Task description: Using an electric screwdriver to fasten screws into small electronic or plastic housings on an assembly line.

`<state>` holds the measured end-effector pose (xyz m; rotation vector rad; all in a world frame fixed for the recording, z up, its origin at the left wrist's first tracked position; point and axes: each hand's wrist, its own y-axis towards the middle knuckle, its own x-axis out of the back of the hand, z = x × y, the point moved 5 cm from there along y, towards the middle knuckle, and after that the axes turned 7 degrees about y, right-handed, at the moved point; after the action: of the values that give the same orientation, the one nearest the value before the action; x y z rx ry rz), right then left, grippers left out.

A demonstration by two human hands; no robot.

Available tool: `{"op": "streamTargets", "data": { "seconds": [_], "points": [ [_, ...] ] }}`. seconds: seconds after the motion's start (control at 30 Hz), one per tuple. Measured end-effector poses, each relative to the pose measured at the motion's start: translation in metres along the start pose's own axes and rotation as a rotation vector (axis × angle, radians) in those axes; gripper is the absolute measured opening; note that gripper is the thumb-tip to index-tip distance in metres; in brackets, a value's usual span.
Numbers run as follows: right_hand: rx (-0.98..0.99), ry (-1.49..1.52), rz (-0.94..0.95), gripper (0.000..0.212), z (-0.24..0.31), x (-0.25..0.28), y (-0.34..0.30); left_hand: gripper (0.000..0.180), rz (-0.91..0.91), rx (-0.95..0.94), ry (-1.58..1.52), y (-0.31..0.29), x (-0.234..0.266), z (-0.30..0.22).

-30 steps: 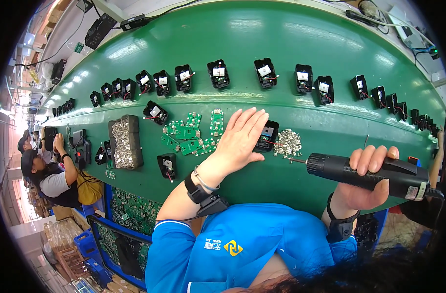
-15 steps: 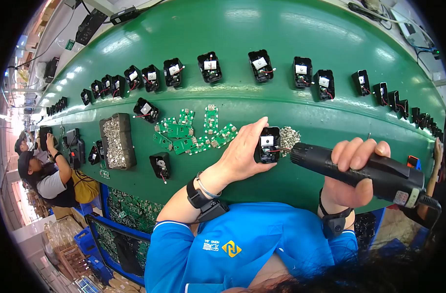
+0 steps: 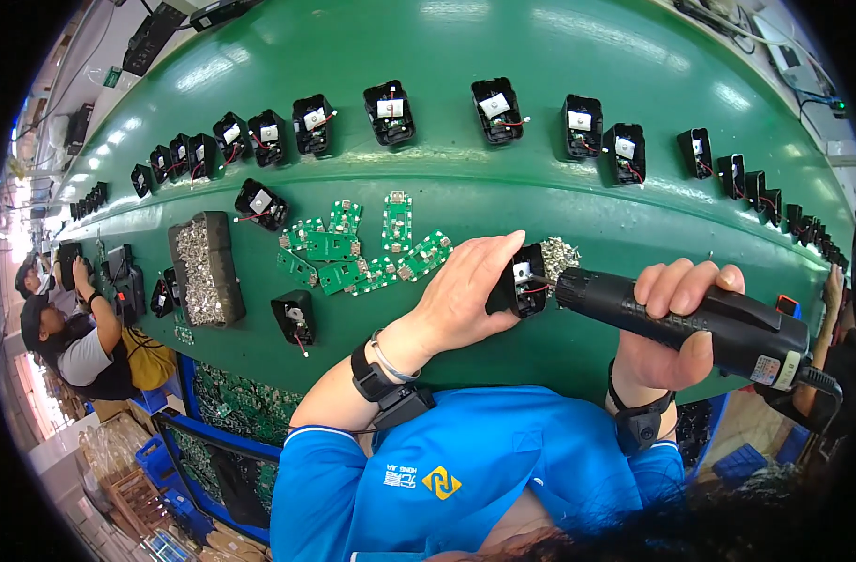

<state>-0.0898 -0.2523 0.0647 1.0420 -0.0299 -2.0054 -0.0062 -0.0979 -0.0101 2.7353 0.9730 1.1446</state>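
My left hand (image 3: 467,292) grips a small black plastic housing (image 3: 530,298) by its left side, thumb at the near end and fingers at the far end. Inside the housing are a white block (image 3: 523,273) and red wires. The housing's opening leans toward the right. In my right hand (image 3: 676,314) is a black corded electric screwdriver (image 3: 606,302), held almost level and pointing left. Its bit reaches into the housing near the white block; the exact contact is too small to make out. Just beyond the screwdriver's nose lies a pile of small metal screws (image 3: 561,253).
Green circuit boards (image 3: 339,245) lie loosely left of my left hand. A dark tray of small metal parts (image 3: 208,272) stands farther left. Similar housings (image 3: 390,112) form a long row across the green bench (image 3: 540,201). People (image 3: 95,347) work at the far left.
The housing has tilted toward the screwdriver in my left hand. The screwdriver bit has shifted slightly toward the white block. The view has also shifted a little.
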Motion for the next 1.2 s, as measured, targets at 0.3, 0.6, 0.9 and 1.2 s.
{"op": "streamTargets", "data": {
  "seconds": [0.3, 0.6, 0.9, 1.2],
  "points": [
    [-0.054, 0.008, -0.008, 0.049, -0.0073, 0.0025, 0.0011, 0.076, 0.022, -0.099, 0.056, -0.0009, -0.0048, 0.0004],
    [-0.035, -0.045, 0.083, 0.042, -0.0093, -0.0036, 0.0017, 0.071, 0.033, -0.085, 0.084, -0.0009, -0.0060, -0.0003],
    [-0.041, -0.050, 0.113, 0.043, -0.0073, -0.0054, 0.0012, 0.071, 0.033, -0.092, 0.074, 0.0012, -0.0058, -0.0045],
    [-0.033, -0.060, 0.155, 0.044, -0.0035, -0.0047, 0.0024, 0.071, 0.030, -0.090, 0.065, 0.0036, -0.0076, -0.0069]
  ]
}}
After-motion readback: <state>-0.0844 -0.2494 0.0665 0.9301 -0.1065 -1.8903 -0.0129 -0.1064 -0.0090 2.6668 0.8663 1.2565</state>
